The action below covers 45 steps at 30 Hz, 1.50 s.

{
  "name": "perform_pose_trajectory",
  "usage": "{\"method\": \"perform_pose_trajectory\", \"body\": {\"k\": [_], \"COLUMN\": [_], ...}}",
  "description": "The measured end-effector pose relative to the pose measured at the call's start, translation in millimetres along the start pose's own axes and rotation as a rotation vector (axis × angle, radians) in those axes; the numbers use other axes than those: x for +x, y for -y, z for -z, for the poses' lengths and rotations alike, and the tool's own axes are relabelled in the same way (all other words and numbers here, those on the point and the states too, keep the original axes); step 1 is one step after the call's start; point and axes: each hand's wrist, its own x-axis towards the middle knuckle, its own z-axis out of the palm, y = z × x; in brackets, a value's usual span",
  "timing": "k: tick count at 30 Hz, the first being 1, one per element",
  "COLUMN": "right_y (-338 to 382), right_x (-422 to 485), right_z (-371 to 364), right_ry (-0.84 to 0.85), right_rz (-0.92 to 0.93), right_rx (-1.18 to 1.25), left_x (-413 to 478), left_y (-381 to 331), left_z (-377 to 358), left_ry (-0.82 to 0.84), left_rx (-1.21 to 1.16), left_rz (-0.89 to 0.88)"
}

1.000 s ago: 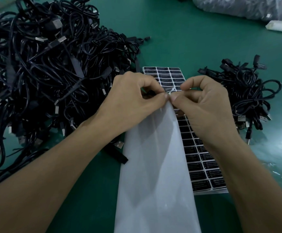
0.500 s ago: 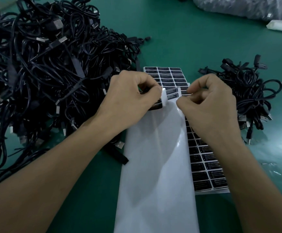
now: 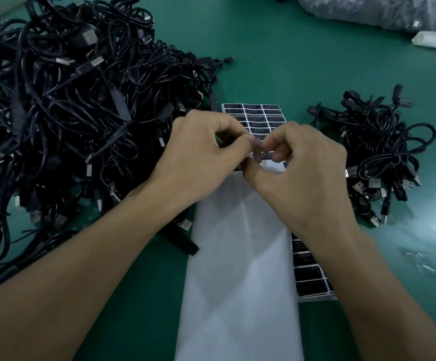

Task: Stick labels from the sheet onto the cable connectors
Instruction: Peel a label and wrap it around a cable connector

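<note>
Where the label sheet [image 3: 253,117] meets the white paper [image 3: 237,256] lying over it, a small blurred label [image 3: 258,152] is pinched between the curled left grip [image 3: 201,155] and right grip [image 3: 305,178]. Open green desk [image 3: 289,61] is seen beyond the sheet's far edge, flanked by a large cable heap [image 3: 68,113] and a smaller bundle [image 3: 381,157].

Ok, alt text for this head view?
The left hand and right hand pinch a small dark piece, apparently a cable connector, above a label sheet on a green table. A large cable tangle lies left, a smaller cable pile right, and a blank white strip runs toward the viewer.
</note>
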Motion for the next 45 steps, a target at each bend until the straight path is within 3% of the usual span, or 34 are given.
{"method": "perform_pose_trajectory", "body": {"k": [13, 21, 27, 31, 45], "right_y": [3.2, -0.6, 1.3, 2.4, -0.5], "right_x": [-1.5, 8.8, 10.0, 9.9, 7.0], "right_z": [2.5, 12.5, 13.4, 12.8, 7.0], "right_ry": [-0.053, 0.045, 0.137, 0.175, 0.075], "right_rz": [-0.056, -0.544, -0.669, -0.662, -0.445], "right_rx": [0.093, 0.801, 1.025, 1.121, 0.933], "left_x": [-0.3, 1.6, 4.5, 3.7, 1.1], "left_y": [-1.8, -0.6, -1.3, -3.7, -2.7], "left_z": [-1.6, 4.5, 7.1, 8.1, 6.7], "left_ry": [-0.001, 0.028, 0.074, 0.125, 0.143], "left_rx": [-0.036, -0.17, -0.369, -0.39, -0.161], "left_rz": [0.02, 0.098, 0.216, 0.22, 0.23]}}
